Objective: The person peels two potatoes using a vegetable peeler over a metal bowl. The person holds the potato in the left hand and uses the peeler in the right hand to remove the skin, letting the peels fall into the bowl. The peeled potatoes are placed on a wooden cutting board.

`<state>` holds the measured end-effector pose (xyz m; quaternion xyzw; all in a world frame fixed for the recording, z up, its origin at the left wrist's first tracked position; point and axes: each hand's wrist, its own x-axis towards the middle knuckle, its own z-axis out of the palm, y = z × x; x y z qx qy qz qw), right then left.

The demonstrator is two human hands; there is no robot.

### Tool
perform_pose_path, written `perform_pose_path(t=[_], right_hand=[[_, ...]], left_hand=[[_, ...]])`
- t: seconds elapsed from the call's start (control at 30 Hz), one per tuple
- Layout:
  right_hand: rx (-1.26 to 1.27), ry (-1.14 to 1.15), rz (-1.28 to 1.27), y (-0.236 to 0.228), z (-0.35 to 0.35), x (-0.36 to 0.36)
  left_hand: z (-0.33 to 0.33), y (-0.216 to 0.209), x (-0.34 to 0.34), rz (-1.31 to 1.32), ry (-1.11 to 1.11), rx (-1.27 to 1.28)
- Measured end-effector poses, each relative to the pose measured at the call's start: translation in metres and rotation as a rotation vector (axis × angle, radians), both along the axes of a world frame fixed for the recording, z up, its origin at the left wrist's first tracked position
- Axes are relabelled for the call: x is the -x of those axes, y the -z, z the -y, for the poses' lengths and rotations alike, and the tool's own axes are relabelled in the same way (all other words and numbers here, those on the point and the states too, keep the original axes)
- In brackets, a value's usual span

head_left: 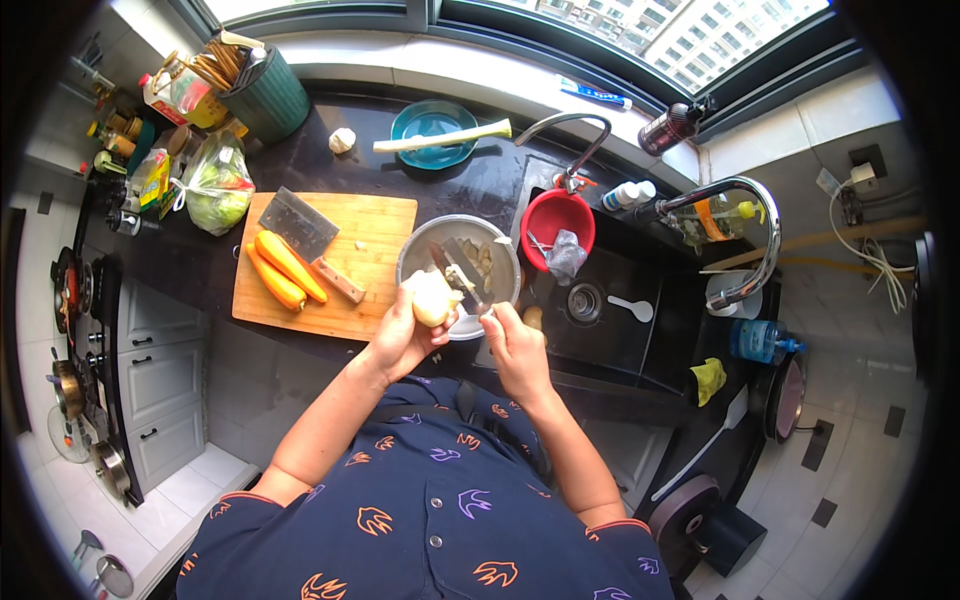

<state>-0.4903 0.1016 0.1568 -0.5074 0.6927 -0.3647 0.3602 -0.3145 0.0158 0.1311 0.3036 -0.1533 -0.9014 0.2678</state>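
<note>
My left hand holds a pale peeled potato over the near rim of a steel bowl. My right hand grips a peeler, its head lying against the potato's right side. Peelings sit inside the bowl. To the left lies a wooden cutting board with two carrots and a cleaver on it.
A red colander and a white spoon are in the black sink at right, under two taps. Behind are a teal plate with a leek, a garlic bulb, a bagged cabbage and a utensil holder.
</note>
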Motion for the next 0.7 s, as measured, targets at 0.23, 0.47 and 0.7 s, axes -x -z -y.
perform_pose_path(t=[0.23, 0.47, 0.7], right_hand=[[0.095, 0.107, -0.062, 0.003, -0.001, -0.001], [0.108, 0.080, -0.015, 0.005, -0.005, -0.013], [0.062, -0.061, 0.114, 0.009, -0.006, -0.001]], left_hand=[[-0.002, 0.000, 0.005, 0.065, -0.026, 0.067], [-0.001, 0.001, 0.007, 0.091, -0.025, 0.084], [-0.003, 0.007, -0.002, 0.030, -0.001, 0.045]])
